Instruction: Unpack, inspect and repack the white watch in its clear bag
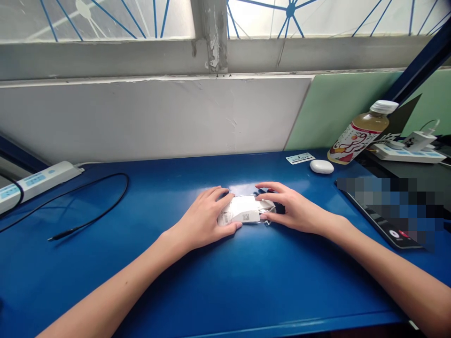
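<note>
A small white box (245, 210), with a square code and fine print on it, lies on the blue table (211, 291). My left hand (211, 211) is wrapped round its left end, thumb along the near edge and fingers over the far edge. At the other end, my right hand (285, 206) pinches with thumb and fingertips at the box's right edge. Between those fingers a white piece (267, 205) and some shiny clear plastic (268, 221) show; the fingers partly hide them, so what they are cannot be made out.
A black cable (95, 218) and a white power strip (38, 183) lie on the left. At the back right are a card (299, 158), a white earbud case (322, 166) and a tilted drink bottle (361, 136). A phone (380, 220), partly blurred out, and another power strip (408, 154) lie farther right.
</note>
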`<control>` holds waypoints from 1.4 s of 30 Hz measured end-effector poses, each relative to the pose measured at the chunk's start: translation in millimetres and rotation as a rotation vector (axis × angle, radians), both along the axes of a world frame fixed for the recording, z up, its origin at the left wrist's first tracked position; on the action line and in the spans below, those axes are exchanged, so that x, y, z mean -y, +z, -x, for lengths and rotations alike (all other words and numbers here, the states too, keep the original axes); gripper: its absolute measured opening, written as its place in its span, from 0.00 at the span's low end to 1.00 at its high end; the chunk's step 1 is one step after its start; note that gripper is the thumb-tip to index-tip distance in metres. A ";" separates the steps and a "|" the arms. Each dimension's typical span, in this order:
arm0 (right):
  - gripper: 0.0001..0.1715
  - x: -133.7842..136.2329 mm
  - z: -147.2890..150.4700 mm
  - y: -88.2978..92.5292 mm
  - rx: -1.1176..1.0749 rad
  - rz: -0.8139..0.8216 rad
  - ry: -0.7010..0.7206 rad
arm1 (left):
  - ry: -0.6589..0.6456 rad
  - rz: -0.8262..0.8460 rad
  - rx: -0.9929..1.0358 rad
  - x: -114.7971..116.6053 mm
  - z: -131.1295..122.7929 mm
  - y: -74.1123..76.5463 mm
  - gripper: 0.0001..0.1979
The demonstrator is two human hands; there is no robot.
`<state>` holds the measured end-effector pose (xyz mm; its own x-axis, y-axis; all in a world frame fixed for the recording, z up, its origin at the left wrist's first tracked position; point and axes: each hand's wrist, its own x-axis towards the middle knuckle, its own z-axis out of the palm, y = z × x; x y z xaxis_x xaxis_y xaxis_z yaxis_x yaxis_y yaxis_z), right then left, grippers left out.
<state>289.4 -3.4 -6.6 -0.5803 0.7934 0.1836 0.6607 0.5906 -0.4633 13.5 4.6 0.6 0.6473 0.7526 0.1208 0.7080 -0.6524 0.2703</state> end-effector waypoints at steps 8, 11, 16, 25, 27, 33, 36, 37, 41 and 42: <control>0.13 -2.0 -10.4 14.1 0.066 0.016 -0.053 | 0.004 0.003 0.020 -1.9 0.1 1.9 0.28; 0.17 -1.2 -7.2 10.2 0.011 0.041 0.000 | -0.001 0.012 0.033 -0.7 0.3 1.8 0.29; 0.17 0.1 0.4 2.8 -0.050 0.033 0.033 | -0.003 0.006 0.044 -0.9 -0.4 2.9 0.26; 0.19 -13.3 -27.3 27.4 -0.084 0.071 -0.004 | -0.031 0.067 0.061 -6.1 4.4 13.8 0.20; 0.20 -16.2 -34.9 28.6 -0.104 0.061 -0.070 | -0.033 0.062 0.062 -5.8 5.1 13.1 0.20; 0.23 -27.0 -53.8 27.7 -0.213 0.026 -0.253 | -0.041 0.017 0.045 -2.3 3.0 5.2 0.28; 0.23 -30.0 -55.1 29.2 -0.368 0.110 -0.267 | -0.049 0.006 0.041 0.1 0.7 4.4 0.32; 0.22 -30.0 -53.7 30.2 -0.425 0.127 -0.272 | -0.043 0.012 0.041 0.6 0.2 4.8 0.34; 0.18 -24.0 -41.5 36.1 -0.580 0.112 -0.311 | 0.017 0.092 0.068 0.2 0.7 6.5 0.36; 0.18 -21.3 -37.6 37.6 -0.598 0.118 -0.307 | 0.033 0.106 0.097 -0.1 1.2 6.6 0.35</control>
